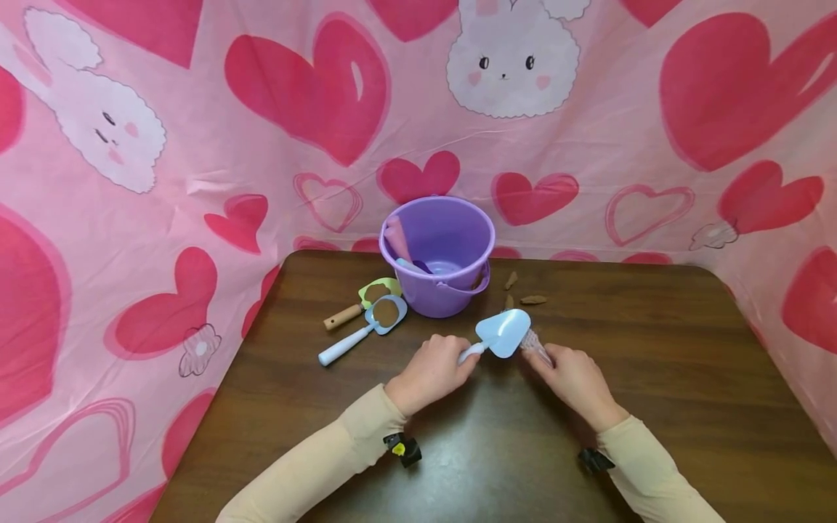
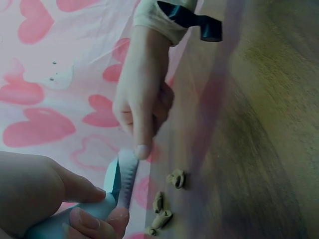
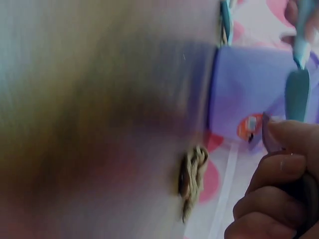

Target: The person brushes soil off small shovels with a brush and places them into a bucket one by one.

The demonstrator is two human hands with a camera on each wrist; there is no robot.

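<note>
In my left hand [image 1: 431, 370] I grip the handle of a light blue toy trowel [image 1: 506, 333], its blade tilted up over the table. My right hand [image 1: 578, 381] pinches a pale lavender ridged piece [image 1: 538, 346] between thumb and fingers, right by the blade's edge; its kind I cannot tell. From the left wrist the trowel blade [image 2: 113, 180] appears edge-on, overlapping the ridged piece [image 2: 128, 172]. A thin curved purple edge [image 3: 271, 137] sticks out of my right fist in the right wrist view. Several brown clay-like bits [image 1: 533, 299] lie on the table behind the blade.
A purple bucket [image 1: 441, 298] stands at the table's back edge with pink, blue and purple pieces inside. Left of it lie a green shovel with a wooden handle [image 1: 343, 317] and a light blue shovel [image 1: 345, 344], both with brown stuff on their blades. A heart-print cloth [image 1: 418, 138] hangs behind.
</note>
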